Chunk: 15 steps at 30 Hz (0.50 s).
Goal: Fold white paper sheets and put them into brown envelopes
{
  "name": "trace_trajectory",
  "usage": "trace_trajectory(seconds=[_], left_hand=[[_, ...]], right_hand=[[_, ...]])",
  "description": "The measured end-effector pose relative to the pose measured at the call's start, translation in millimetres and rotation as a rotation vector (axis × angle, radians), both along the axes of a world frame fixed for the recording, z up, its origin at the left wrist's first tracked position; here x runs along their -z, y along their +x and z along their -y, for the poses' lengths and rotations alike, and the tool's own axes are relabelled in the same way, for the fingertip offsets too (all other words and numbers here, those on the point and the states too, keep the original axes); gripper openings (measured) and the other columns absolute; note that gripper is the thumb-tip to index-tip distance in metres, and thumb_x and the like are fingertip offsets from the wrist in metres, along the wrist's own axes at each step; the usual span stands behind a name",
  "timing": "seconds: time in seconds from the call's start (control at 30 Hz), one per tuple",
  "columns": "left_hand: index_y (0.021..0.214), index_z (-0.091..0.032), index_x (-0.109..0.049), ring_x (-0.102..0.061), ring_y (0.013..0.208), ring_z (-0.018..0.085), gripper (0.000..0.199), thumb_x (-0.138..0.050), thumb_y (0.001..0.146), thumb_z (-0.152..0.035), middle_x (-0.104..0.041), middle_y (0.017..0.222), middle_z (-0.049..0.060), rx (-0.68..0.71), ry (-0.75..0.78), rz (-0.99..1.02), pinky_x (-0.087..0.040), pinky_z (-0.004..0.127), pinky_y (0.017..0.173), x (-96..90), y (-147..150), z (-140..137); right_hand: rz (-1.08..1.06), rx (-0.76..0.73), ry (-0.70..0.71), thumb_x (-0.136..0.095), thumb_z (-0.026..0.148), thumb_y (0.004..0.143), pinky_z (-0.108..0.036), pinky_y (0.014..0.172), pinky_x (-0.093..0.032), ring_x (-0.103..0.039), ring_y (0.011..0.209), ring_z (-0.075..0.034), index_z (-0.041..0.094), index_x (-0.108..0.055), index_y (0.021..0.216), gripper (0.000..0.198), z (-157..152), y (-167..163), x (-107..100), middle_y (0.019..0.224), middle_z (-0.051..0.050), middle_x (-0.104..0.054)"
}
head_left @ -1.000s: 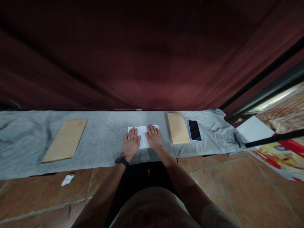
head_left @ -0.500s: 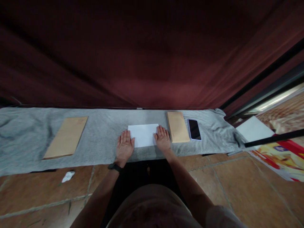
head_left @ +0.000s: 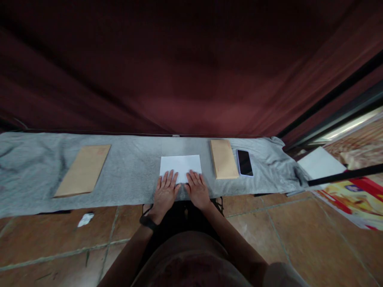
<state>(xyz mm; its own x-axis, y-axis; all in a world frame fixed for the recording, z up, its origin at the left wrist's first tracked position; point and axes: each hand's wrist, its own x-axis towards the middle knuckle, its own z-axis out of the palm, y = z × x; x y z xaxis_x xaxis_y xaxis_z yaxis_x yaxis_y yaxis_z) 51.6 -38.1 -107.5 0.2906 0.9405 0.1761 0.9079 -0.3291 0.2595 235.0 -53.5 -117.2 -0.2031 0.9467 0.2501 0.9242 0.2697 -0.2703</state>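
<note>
A white sheet of paper [head_left: 181, 162], perhaps folded, lies flat on the grey cloth [head_left: 131, 167] in front of me. My left hand [head_left: 166, 191] rests with its fingers stretched over the near left part of the paper. On the near right part lies my right hand [head_left: 197, 189], fingers also extended and flat. The lower edge of the paper is partly hidden under both hands. Right of the paper is a stack of brown envelopes [head_left: 224, 159], apart from my right hand. Far to the left, another brown envelope [head_left: 83, 170] lies at a slant.
A phone [head_left: 245, 162] with a dark screen lies beside the envelope stack. Behind the cloth hangs a dark red curtain [head_left: 191, 91]. To the right are a black metal bar [head_left: 347, 175] and a red and yellow box [head_left: 356, 199]. Crumpled white paper [head_left: 85, 219] lies on the tiled floor.
Both hands have moved from the paper's side edges to its near edge, closer together and nearer to my body. The paper has hardly moved.
</note>
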Motion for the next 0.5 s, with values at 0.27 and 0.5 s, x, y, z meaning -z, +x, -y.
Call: trace_trajectory(seconds=[0.27,0.5], left_hand=[[0.154,-0.007,-0.04,-0.033,0.152,0.032,0.064,-0.037,0.102,-0.045,-0.04,0.16,0.021,-0.139,0.012,0.062,-0.027,0.053,0.124,9.8,-34.4,10.4],[0.135,-0.018,-0.059,-0.063,0.124,0.028,0.049,-0.05,0.094,-0.041,-0.067,0.136,0.013,-0.313,-0.147,0.476,-0.052,0.043,0.105,6.6,-40.1,-13.6]], right_hand=[[0.028,0.067,0.001,-0.041,0.04,0.107,-0.048,0.124,-0.029,-0.042,0.147,-0.028,0.013,-0.037,0.157,0.057,12.2,21.0,5.2,0.161,-0.012,-0.04],[0.027,0.083,0.024,-0.04,0.037,0.107,-0.048,0.123,-0.029,-0.043,0.146,-0.029,0.011,-0.039,0.156,0.056,15.7,21.0,4.7,0.16,-0.013,-0.042]])
